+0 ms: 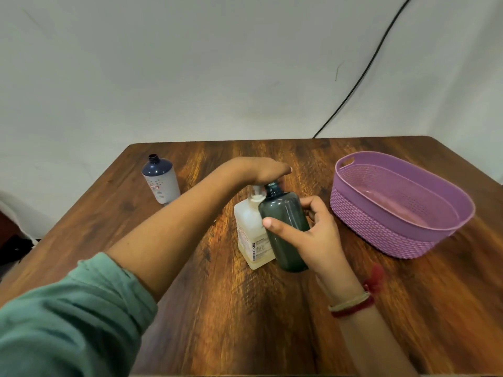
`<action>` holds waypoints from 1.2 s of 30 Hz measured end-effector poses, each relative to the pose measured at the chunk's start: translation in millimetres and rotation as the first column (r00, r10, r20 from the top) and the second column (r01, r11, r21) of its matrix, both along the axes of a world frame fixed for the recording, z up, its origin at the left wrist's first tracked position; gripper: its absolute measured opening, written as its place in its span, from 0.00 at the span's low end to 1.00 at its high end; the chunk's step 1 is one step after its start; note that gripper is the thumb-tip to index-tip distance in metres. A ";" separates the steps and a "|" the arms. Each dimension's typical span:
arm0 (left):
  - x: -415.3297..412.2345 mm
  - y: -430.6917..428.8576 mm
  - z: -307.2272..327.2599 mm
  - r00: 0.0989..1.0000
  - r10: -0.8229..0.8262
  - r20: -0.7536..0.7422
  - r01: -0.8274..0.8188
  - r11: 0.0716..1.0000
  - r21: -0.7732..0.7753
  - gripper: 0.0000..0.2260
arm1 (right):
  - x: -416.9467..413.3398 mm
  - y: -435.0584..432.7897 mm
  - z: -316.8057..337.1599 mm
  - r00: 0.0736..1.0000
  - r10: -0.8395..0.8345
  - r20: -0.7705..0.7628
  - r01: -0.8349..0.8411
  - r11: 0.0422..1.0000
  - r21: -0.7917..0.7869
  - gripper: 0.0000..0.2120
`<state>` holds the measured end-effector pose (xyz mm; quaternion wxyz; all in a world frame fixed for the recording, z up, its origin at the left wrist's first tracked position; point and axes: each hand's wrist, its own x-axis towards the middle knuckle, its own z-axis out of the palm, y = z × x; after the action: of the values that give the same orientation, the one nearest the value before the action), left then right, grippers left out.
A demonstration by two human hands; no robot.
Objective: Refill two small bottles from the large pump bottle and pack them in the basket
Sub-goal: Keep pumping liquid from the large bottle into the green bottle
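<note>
two hands work at the pump bottle (251,235), which stands near the middle of the table (245,322). the left hand (268,170) lies flat on the pump head, fingers straight, pressing rather than gripping. the right hand (318,240) wraps thumb and fingers round the grey bottle (285,229), holding it against the pump bottle's right side, tilted a little, with its open neck up under the left palm. the spout is hidden by that hand, so whether it sits over the neck cannot be told; nor whether the grey bottle's base rests on the table.

step in hand, as judged: filling the first small bottle. to do it well, set the neck directly under the spout tip before each stroke. press straight down with the flat palm so the pump bottle does not tip, and let the head rise fully between strokes. brace the grey bottle against the pump bottle. its tinted wall makes the level hard to read, so check often and stop short of the neck.

the blue bottle (160,180) stands uncapped at the table's far left, well apart, not yet brought to the pump. the basket (362,221) sits to the right; neither bottle is in it yet.
</note>
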<state>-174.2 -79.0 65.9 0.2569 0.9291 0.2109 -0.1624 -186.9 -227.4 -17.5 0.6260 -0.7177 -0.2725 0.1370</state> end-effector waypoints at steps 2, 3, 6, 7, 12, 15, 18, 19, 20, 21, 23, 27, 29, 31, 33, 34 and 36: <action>-0.8 -0.7 -6.0 1.000 0.007 -0.002 -0.007 1.000 -0.021 0.23 | 0.8 0.5 -4.2 1.000 0.006 0.008 -0.005 1.000 -0.016 0.29; -1.5 -1.7 -7.3 1.000 0.010 -0.006 -0.010 1.000 -0.024 0.22 | 0.8 0.3 -5.6 1.000 0.005 0.008 -0.005 1.000 -0.020 0.29; 0.0 -1.2 -4.1 1.000 -0.010 -0.011 0.010 1.000 -0.017 0.23 | 0.5 -0.8 -5.2 1.000 0.009 -0.005 -0.009 1.000 -0.004 0.28; 2.2 1.2 -3.5 1.000 -0.012 -0.009 0.011 1.000 -0.006 0.24 | 0.6 -0.8 -3.6 1.000 0.007 -0.006 -0.007 1.000 0.001 0.28; 4.3 9.7 -10.5 0.996 -0.001 0.088 0.000 1.000 0.011 0.25 | 3.9 1.0 -4.4 1.000 0.004 -0.001 -0.004 1.000 -0.009 0.32; 2.6 7.6 -16.0 0.997 0.044 0.068 -0.040 0.998 -0.058 0.24 | 4.9 1.9 -9.8 1.000 0.002 0.009 -0.002 1.000 -0.021 0.31; 3.3 2.7 -9.3 1.000 0.018 0.003 -0.017 0.999 -0.033 0.22 | 4.3 1.4 -8.8 1.000 0.002 0.012 -0.001 1.000 -0.016 0.31; 4.6 1.5 -6.2 1.000 0.014 -0.025 -0.015 0.999 -0.028 0.22 | 4.6 0.8 -7.5 1.000 0.005 0.012 -0.005 1.000 -0.014 0.30; 6.4 1.6 -4.3 0.999 0.008 -0.043 -0.009 1.000 -0.012 0.23 | 4.5 0.3 -6.5 1.000 0.008 0.010 -0.008 1.000 -0.012 0.29; 6.6 2.3 -2.7 0.999 0.008 -0.054 -0.008 1.000 0.007 0.24 | 4.3 0.1 -5.2 1.000 0.010 0.010 -0.010 1.000 -0.011 0.29; 6.3 4.0 -3.1 1.000 0.011 -0.029 -0.010 1.000 0.014 0.25 | 4.4 0.3 -3.9 1.000 0.010 0.016 -0.010 1.000 -0.013 0.30; 5.2 4.0 -12.2 0.999 0.037 -0.002 -0.037 0.999 -0.013 0.20 | 4.9 2.2 -8.9 1.000 -0.002 0.025 0.002 1.000 -0.022 0.30; 2.8 0.4 -8.0 0.999 0.042 -0.015 -0.042 0.999 -0.008 0.20 | 3.8 1.5 -8.2 1.000 -0.003 0.022 0.003 1.000 -0.019 0.30; 3.8 1.9 -3.0 1.000 0.013 -0.024 -0.014 1.000 -0.018 0.22 | 3.6 0.4 -4.4 1.000 0.001 0.012 -0.001 1.000 -0.008 0.28; 4.4 3.6 0.9 0.999 0.020 -0.026 -0.020 1.000 -0.003 0.25 | 3.8 -0.8 0.1 1.000 0.011 0.003 -0.011 1.000 0.005 0.28; 4.9 4.1 1.2 1.000 0.016 -0.021 -0.016 1.000 0.007 0.25 | 4.1 -1.0 1.1 1.000 0.013 0.002 -0.013 1.000 0.013 0.29; 4.6 4.3 -3.4 1.000 -0.001 0.002 0.001 1.000 -0.010 0.24 | 3.6 -0.5 0.6 1.000 0.013 0.001 -0.013 1.000 0.019 0.30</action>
<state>-169.6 -74.7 62.5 0.2616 0.9280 0.2094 -0.1627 -183.3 -227.9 -16.9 0.6316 -0.7100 -0.2790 0.1382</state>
